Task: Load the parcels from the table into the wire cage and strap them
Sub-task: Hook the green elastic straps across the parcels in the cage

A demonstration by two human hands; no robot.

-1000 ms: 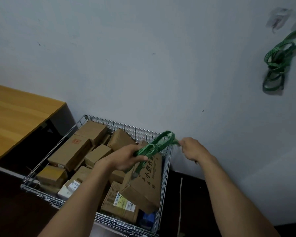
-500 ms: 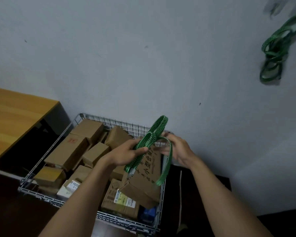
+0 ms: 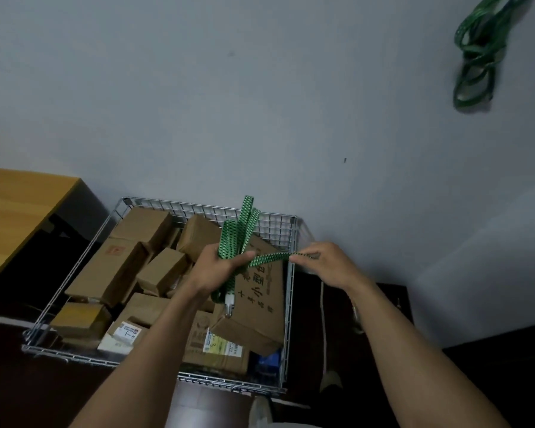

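Observation:
A wire cage (image 3: 281, 224) stands on the floor against the wall, filled with several brown cardboard parcels (image 3: 115, 270). A large parcel with black printed characters (image 3: 261, 299) leans at the cage's right side. Over the cage my left hand (image 3: 221, 267) grips a bundled green strap (image 3: 238, 233), whose loops stick up above my fist. A white end with a metal hook (image 3: 229, 305) dangles below that hand. My right hand (image 3: 325, 264) pinches one strand of the same strap, drawn taut toward the right above the cage's right rim.
A wooden table (image 3: 16, 211) reaches in from the left, its top bare where visible. More green straps (image 3: 476, 54) hang from a hook high on the wall at the right. The floor around the cage is dark, and a pale cord (image 3: 323, 319) lies right of it.
My hands have parted again: the right hand has pulled a strand out to the right, while the left keeps the bundle. The view has tilted further down onto the cage.

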